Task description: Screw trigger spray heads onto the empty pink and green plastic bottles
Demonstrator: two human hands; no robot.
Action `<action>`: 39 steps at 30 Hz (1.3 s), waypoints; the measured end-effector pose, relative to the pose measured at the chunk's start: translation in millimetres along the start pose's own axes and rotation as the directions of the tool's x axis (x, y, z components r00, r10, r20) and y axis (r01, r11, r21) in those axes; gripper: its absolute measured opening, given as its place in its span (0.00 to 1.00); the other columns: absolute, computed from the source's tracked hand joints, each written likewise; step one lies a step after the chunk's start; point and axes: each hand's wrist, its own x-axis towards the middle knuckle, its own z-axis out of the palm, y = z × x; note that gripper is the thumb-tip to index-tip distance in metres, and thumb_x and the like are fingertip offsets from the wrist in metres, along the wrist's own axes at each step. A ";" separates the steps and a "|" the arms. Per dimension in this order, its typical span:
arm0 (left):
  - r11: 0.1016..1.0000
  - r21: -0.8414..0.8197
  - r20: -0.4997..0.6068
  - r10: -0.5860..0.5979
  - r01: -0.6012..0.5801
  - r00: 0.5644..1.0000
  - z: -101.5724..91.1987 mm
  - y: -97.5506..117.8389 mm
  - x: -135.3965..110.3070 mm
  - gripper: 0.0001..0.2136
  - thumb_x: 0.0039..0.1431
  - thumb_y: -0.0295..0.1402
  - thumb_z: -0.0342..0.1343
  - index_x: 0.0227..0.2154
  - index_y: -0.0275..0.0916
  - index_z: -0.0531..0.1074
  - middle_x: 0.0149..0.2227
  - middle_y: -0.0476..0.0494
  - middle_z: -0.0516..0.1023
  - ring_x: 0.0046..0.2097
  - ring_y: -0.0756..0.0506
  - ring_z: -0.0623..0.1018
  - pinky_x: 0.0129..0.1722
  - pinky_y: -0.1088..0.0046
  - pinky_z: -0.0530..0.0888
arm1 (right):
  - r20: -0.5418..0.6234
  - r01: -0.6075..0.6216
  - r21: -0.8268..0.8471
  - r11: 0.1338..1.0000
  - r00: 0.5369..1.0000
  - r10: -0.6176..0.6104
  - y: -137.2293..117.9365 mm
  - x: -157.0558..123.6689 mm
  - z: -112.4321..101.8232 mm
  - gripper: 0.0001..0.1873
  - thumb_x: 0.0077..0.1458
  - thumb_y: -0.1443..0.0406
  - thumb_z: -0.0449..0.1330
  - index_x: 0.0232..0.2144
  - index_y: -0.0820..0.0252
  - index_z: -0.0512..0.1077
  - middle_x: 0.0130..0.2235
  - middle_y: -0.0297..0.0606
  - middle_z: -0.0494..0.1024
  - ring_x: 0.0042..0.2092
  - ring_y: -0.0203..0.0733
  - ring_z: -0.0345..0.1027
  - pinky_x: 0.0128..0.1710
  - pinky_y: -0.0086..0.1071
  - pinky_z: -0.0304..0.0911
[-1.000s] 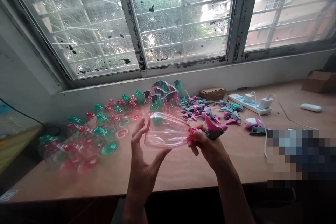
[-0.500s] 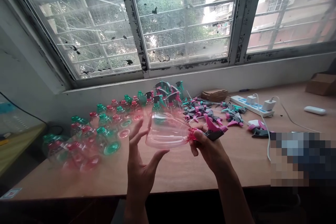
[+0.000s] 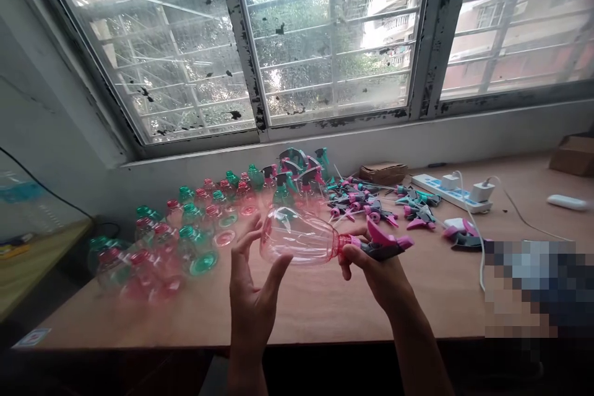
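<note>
I hold a clear pink spray bottle (image 3: 299,239) sideways above the wooden table (image 3: 325,297). My left hand (image 3: 253,284) cups its base end, fingers spread against the bottle wall. My right hand (image 3: 375,269) is closed on the pink and grey trigger head (image 3: 383,244) at the bottle's neck. Behind lie a heap of loose pink and teal trigger heads (image 3: 371,204) and a group of assembled bottles (image 3: 292,173) standing by the window sill.
Several empty pink and teal bottles (image 3: 171,241) lie on the table's left part. A white power strip (image 3: 452,189) with chargers and a cable sits at the right back, with a cardboard box (image 3: 573,154), a small brown packet (image 3: 383,172) and a white oblong object (image 3: 568,202).
The bottle has tilted a little, neck lower, and my right hand has turned at the trigger head. The view has shifted slightly to the left.
</note>
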 end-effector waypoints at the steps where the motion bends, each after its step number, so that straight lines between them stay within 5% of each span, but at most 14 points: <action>1: 1.000 0.003 0.000 -0.005 0.005 1.000 0.4 -1.6 -0.1 0.18 0.62 0.37 0.66 0.52 0.46 0.69 0.65 0.39 0.71 0.69 0.36 0.66 0.69 0.50 0.59 | 0.000 -0.004 0.005 1.000 1.000 0.004 0.4 0.2 0.8 0.09 0.57 0.60 0.70 0.37 0.54 0.76 0.24 0.27 0.79 0.24 0.37 0.69 0.32 0.34 0.64; 10: 0.999 0.041 -0.040 -0.030 0.032 0.999 -4.6 -5.6 0.5 0.29 0.56 0.42 0.70 0.58 0.44 0.68 0.61 0.38 0.73 0.65 0.34 0.70 0.68 0.51 0.62 | -0.007 0.009 -0.170 0.985 1.000 -0.011 -1.0 0.1 7.4 0.14 0.51 0.61 0.75 0.36 0.55 0.75 0.23 0.26 0.79 0.27 0.41 0.73 0.30 0.33 0.67; 16: 0.999 -0.042 0.009 0.035 -0.034 0.999 -7.9 -7.0 -1.9 0.31 0.55 0.34 0.71 0.60 0.48 0.67 0.65 0.40 0.70 0.70 0.34 0.65 0.71 0.48 0.60 | -0.028 0.017 -0.122 0.992 0.999 -0.020 2.6 0.8 10.6 0.12 0.56 0.59 0.71 0.36 0.57 0.75 0.21 0.27 0.78 0.26 0.39 0.71 0.32 0.34 0.65; 22: 0.994 -0.040 -0.016 -0.101 0.100 0.995 -6.3 -8.6 -2.1 0.30 0.56 0.41 0.70 0.59 0.47 0.68 0.64 0.38 0.72 0.68 0.33 0.68 0.69 0.46 0.61 | -0.041 0.026 -0.182 0.983 0.999 -0.034 0.7 -1.4 10.8 0.15 0.52 0.60 0.74 0.38 0.54 0.74 0.23 0.26 0.78 0.26 0.40 0.72 0.29 0.33 0.66; 28: 1.000 -0.012 0.009 0.028 -0.028 1.000 -12.6 -14.8 -1.2 0.27 0.58 0.34 0.69 0.58 0.51 0.67 0.64 0.42 0.71 0.69 0.35 0.67 0.70 0.47 0.61 | -0.008 0.021 -0.104 0.994 1.000 -0.022 2.6 -0.6 12.7 0.09 0.58 0.57 0.68 0.36 0.54 0.75 0.20 0.28 0.79 0.24 0.42 0.71 0.36 0.40 0.66; 33: 0.994 -0.076 0.035 -0.074 0.076 0.997 -8.5 -13.8 -3.3 0.36 0.52 0.41 0.73 0.61 0.47 0.65 0.64 0.38 0.70 0.70 0.32 0.64 0.71 0.47 0.58 | -0.021 0.023 -0.106 0.994 0.999 -0.025 2.5 -4.7 15.7 0.11 0.56 0.57 0.70 0.35 0.54 0.75 0.21 0.28 0.79 0.24 0.42 0.71 0.31 0.37 0.65; 39: 0.976 -0.210 0.018 -0.053 0.056 0.998 -7.6 -13.0 2.0 0.24 0.50 0.37 0.74 0.46 0.44 0.68 0.66 0.37 0.68 0.68 0.34 0.69 0.69 0.48 0.62 | 0.012 0.040 -0.092 0.995 0.999 -0.039 3.4 -2.0 10.9 0.10 0.57 0.57 0.70 0.34 0.55 0.75 0.23 0.30 0.81 0.23 0.40 0.71 0.31 0.36 0.66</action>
